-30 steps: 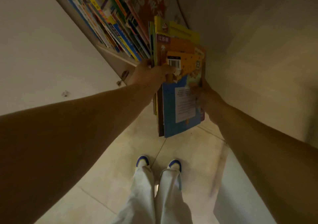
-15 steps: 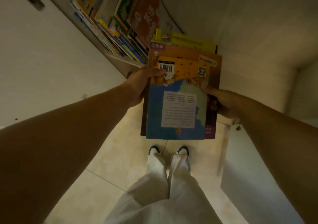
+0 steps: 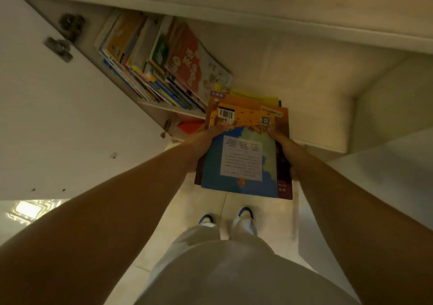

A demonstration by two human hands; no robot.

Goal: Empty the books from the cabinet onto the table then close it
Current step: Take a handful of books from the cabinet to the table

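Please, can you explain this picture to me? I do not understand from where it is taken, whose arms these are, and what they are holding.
There is no machine here. The camera sits on a person's head and looks down, so you see their own two arms, light trousers and shoes above a tiled floor.

The left hand and the right hand grip a stack of books by its two sides. The top book shows its back cover: blue, with a white text box and a barcode. At least two more books lie under it.

Behind the stack is an open cabinet. Its door stands open on the left. More books lean together on a shelf inside, so the cabinet is not yet empty. No table shows in this view.
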